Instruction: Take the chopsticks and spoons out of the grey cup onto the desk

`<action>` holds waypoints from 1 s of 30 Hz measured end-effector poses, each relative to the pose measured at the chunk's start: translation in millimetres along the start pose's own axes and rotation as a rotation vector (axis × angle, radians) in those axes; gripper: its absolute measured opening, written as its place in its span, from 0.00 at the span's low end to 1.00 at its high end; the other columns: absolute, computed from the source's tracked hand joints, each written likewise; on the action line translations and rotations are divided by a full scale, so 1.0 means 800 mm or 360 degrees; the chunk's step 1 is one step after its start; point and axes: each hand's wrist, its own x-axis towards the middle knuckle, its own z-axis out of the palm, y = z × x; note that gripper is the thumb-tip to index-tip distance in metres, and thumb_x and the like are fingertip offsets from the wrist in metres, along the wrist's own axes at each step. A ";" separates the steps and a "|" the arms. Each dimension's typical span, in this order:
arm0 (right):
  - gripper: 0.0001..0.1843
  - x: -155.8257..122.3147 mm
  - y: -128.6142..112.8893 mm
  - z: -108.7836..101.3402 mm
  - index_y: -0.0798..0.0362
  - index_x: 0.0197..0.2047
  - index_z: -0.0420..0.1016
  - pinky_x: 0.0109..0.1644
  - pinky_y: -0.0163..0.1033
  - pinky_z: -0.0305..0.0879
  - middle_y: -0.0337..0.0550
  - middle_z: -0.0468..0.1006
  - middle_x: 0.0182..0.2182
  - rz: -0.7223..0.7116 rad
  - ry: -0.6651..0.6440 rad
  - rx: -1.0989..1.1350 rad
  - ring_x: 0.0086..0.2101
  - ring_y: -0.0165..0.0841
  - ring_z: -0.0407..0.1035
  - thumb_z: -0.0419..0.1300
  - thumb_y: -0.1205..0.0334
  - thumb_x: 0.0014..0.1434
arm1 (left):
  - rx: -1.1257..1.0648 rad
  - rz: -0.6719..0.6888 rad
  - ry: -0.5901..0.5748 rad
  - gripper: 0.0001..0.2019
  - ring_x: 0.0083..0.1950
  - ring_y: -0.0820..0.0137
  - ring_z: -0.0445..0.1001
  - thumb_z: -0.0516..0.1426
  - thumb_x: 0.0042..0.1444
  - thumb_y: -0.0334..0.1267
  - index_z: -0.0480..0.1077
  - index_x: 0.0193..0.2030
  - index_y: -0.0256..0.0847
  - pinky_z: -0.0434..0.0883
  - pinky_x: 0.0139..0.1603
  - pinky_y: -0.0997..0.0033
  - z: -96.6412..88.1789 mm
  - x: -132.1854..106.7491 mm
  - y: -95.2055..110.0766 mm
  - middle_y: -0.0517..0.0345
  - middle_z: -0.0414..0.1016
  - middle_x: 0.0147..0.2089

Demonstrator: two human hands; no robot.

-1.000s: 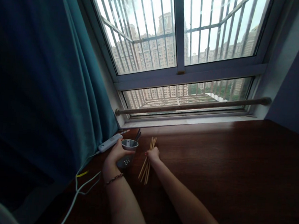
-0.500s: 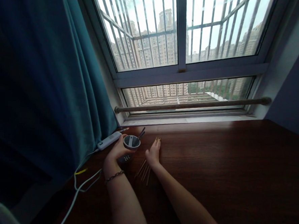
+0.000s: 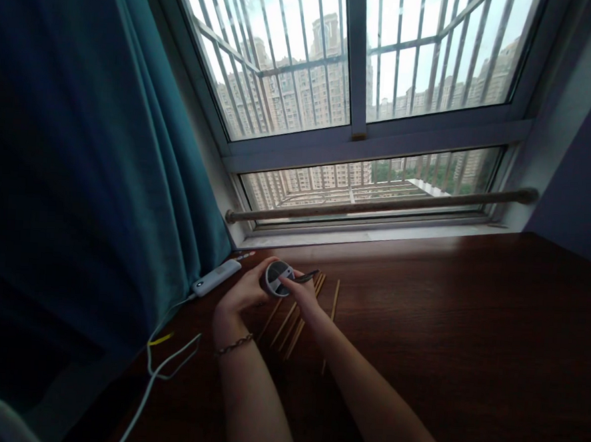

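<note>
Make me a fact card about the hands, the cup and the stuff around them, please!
Left hand: wrapped around the grey cup
Right hand: at the cup's rim, beside the dark utensils; can't tell if it grips them
Cup: open mouth faces the camera
Wooden chopsticks: spread on the brown tabletop, one apart on the right
White power strip: left of the cup, by the blue curtain
Window: behind the tabletop, bars outside
</note>
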 end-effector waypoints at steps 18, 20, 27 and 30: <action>0.09 -0.011 -0.070 0.003 0.51 0.35 0.77 0.38 0.33 0.60 0.40 0.73 0.29 -0.0556 0.0646 -0.0646 0.33 0.32 0.66 0.56 0.58 0.57 | 0.0138 -0.0006 0.0220 0.39 0.51 0.66 0.68 0.63 0.29 0.27 0.58 0.54 0.40 0.64 0.53 0.71 0.006 0.009 -0.007 0.55 0.68 0.50; 0.11 -0.008 -0.094 -0.005 0.53 0.36 0.76 0.39 0.33 0.61 0.40 0.74 0.31 -0.0573 0.0750 -0.0562 0.33 0.32 0.67 0.56 0.57 0.57 | 0.0168 -0.0092 0.0402 0.43 0.52 0.66 0.67 0.66 0.28 0.30 0.54 0.55 0.40 0.63 0.54 0.70 0.001 0.012 -0.028 0.54 0.67 0.51; 0.21 0.011 -0.165 -0.055 0.61 0.41 0.74 0.35 0.34 0.63 0.46 0.74 0.32 -0.0572 0.1136 -0.0212 0.33 0.35 0.68 0.55 0.51 0.53 | 0.0226 -0.0581 0.1183 0.48 0.56 0.54 0.63 0.67 0.32 0.46 0.46 0.56 0.33 0.63 0.54 0.58 -0.007 0.013 -0.093 0.38 0.60 0.55; 0.26 0.017 -0.174 -0.072 0.64 0.42 0.73 0.30 0.33 0.61 0.47 0.73 0.30 -0.0518 0.1181 -0.0184 0.30 0.34 0.68 0.56 0.49 0.50 | 0.0201 -0.0654 0.1296 0.48 0.54 0.56 0.65 0.68 0.31 0.46 0.47 0.55 0.33 0.65 0.53 0.61 0.003 0.022 -0.111 0.39 0.62 0.54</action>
